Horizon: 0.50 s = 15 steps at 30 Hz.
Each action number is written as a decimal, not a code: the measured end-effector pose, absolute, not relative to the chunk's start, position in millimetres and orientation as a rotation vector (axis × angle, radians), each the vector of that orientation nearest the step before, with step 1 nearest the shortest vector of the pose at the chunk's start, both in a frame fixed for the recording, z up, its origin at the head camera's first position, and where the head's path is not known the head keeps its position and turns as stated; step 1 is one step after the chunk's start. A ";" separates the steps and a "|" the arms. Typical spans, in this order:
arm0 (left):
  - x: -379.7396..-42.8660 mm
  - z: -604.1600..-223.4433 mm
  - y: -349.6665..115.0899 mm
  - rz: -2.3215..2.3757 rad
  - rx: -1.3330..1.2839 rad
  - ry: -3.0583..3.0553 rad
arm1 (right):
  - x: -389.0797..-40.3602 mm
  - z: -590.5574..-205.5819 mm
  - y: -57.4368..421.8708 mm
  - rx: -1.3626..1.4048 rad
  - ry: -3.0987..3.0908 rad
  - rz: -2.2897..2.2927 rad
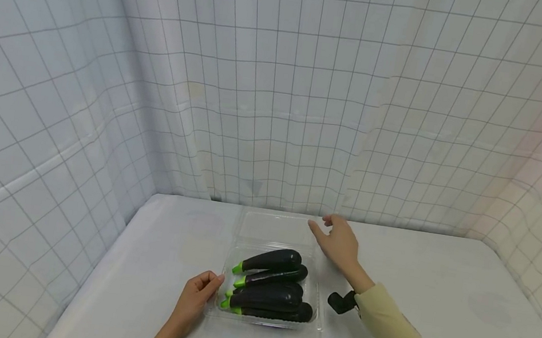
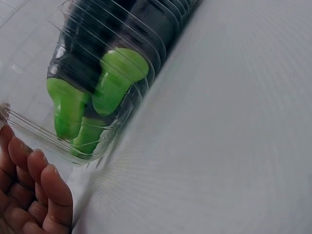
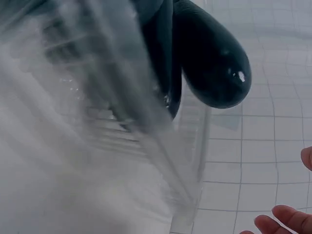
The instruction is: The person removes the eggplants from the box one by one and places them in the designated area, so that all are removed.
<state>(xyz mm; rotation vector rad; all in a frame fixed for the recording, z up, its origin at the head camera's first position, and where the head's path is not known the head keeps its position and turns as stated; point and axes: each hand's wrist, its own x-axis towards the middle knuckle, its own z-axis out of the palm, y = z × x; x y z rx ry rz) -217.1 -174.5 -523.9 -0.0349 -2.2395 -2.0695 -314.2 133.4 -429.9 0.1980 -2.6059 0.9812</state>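
Observation:
A clear plastic clamshell box (image 1: 315, 308) lies on the white table with its lid (image 1: 273, 228) folded back toward the far edge. Several dark eggplants (image 1: 266, 295) fill the tray, their bright green stem ends (image 2: 67, 109) pointing left. At the tray's left rim, my left hand (image 1: 195, 296) holds the edge between thumb and curled fingers; the thumb is out of sight in the left wrist view. My right hand (image 1: 340, 245) hovers by the lid's right side, thumb and fingers spread apart with nothing between them. One eggplant's rounded end (image 3: 219, 68) shows large in the right wrist view.
White grid-patterned curtains (image 1: 313, 94) hang behind the table and along both sides. The white tabletop (image 1: 440, 297) extends left and right of the box. A black wrist camera (image 1: 343, 302) is strapped at the right sleeve, close to the tray's right side.

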 end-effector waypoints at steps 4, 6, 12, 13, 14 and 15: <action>-217.9 -523.8 -174.9 -2.058 -0.041 -2.243 | -309.9 -417.2 124.6 0.325 -2.652 0.991; -218.3 -523.5 -174.8 -2.052 -0.043 -2.248 | -308.6 -414.8 120.8 0.368 -2.682 0.995; -217.7 -522.3 -174.8 -2.047 -0.046 -2.263 | -306.5 -415.7 111.8 0.602 -2.744 1.050; -217.8 -522.8 -174.7 -2.045 -0.040 -2.263 | -306.3 -415.5 110.5 0.659 -2.749 1.056; -217.9 -523.1 -174.8 -2.035 -0.045 -2.267 | -305.8 -414.9 109.1 0.709 -2.757 1.059; -218.1 -523.6 -174.9 -2.032 -0.043 -2.267 | -305.8 -414.4 107.9 0.759 -2.762 1.060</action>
